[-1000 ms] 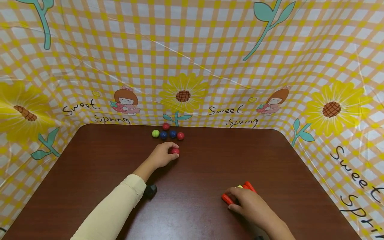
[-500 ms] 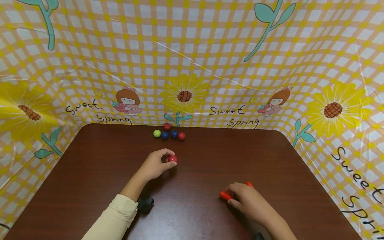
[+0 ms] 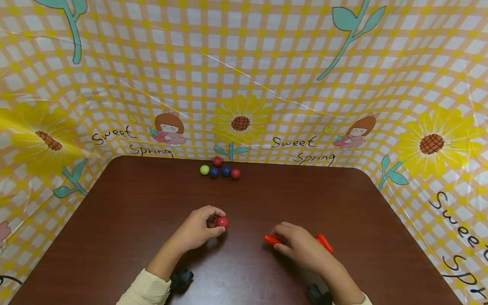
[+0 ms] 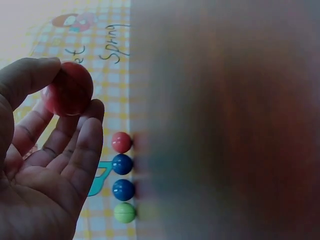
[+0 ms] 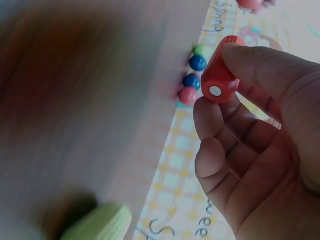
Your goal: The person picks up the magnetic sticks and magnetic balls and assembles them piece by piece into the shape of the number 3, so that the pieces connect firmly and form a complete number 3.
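Thumb and fingertips of my left hand [image 3: 196,228] pinch a glossy red ball [image 3: 222,223], above the middle of the table; the left wrist view shows the red ball [image 4: 70,89] large between them. To the right, my right hand [image 3: 301,245] pinches a short red rod-like piece [image 3: 271,239]. In the right wrist view this red piece [image 5: 220,72] has rounded edges, a white dot on its end and ridges at the other. A second red piece [image 3: 325,243] lies on the table just beyond the right hand, partly hidden by it.
Along the table's back edge sit a yellow-green ball [image 3: 204,170], blue balls [image 3: 214,172] and red balls [image 3: 235,173]. A yellow-green ridged thing [image 5: 102,222] shows at the right wrist view's bottom. Checked cloth [image 3: 244,76] walls the dark wooden table [image 3: 305,195].
My left hand has drawn the red ball nearer to me, away from the balls at the back. My right hand has moved left with its red piece, away from the other red piece.
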Demonstrator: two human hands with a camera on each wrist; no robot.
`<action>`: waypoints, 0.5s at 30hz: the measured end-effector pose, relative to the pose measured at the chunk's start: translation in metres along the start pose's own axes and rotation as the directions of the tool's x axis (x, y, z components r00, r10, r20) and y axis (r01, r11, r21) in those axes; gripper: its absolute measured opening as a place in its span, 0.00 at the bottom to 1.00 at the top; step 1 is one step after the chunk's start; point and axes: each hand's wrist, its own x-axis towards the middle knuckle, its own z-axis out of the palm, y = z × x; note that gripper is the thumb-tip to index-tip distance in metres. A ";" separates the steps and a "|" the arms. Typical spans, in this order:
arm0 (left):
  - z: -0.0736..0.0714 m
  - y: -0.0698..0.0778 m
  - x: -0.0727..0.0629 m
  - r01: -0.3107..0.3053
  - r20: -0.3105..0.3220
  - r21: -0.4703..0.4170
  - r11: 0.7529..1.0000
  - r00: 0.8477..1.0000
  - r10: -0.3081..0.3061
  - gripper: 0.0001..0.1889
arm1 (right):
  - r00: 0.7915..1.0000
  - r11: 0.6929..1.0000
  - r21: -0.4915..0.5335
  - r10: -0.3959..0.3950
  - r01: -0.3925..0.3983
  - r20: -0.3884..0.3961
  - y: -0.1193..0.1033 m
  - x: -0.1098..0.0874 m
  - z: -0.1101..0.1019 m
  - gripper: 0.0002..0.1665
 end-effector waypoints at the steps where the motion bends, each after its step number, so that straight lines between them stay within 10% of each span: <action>1: 0.002 -0.001 -0.002 0.001 0.010 0.001 1.000 1.000 -0.001 0.13 | 1.000 1.000 -0.003 -0.015 0.015 -0.005 -0.002 0.003 0.001 0.14; 15: 0.018 0.004 -0.017 0.019 0.081 -0.019 1.000 0.997 -0.018 0.12 | 0.992 0.991 -0.043 -0.126 0.127 0.030 -0.024 0.035 0.021 0.10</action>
